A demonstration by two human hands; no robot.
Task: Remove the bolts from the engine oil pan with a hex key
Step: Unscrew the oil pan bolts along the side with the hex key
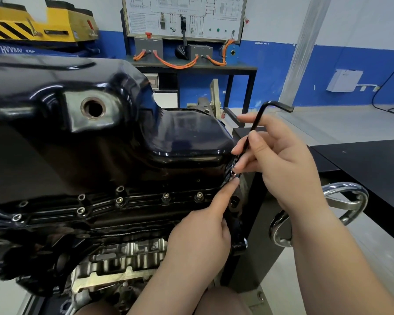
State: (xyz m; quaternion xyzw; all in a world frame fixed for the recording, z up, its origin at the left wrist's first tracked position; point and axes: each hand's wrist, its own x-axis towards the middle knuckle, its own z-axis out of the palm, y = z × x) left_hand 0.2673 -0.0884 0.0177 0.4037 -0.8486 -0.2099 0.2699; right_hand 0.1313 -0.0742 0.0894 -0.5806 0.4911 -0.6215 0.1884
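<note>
At oil pan point(100, 144) edge, right hand point(282, 164) pinches hex key point(259, 117).

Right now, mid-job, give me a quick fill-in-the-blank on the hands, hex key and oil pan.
The right hand pinches the hex key by its ____ arm.
The left hand stretches its ____ finger toward the corner bolt.
The drain hole in the oil pan holds ____ plug.
Missing: long; index; no.

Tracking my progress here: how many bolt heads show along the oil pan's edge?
9 bolt heads: five in the lower front row, three in the row above at left, one at the right corner by the hex key. More may be hidden.
</note>
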